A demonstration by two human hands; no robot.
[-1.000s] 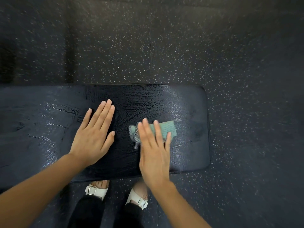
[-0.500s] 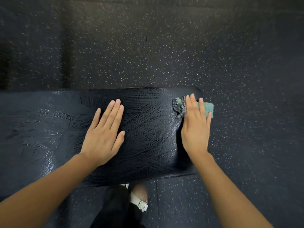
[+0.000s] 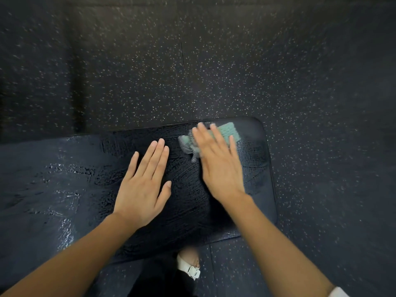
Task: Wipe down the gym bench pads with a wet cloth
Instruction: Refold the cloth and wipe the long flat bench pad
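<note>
Head view: left hand [image 3: 141,185] flat, released, steadies pad surface [image 3: 64,189]; right hand [image 3: 218,163], likewise flat, presses cloth [image 3: 227,130] at 1 o'clock corner for even pressure.

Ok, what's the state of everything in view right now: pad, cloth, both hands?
Bench pad: wet, with wipe streaks across the middle and right end and droplets towards the left.
Cloth: teal, lying flat on the pad near its far right corner, partly under the fingers.
Left hand: flat on the pad, fingers straight, holding nothing.
Right hand: flat, fingers pressing the cloth, blurred.
Sandal: white, on the floor by the pad's near edge.
</note>
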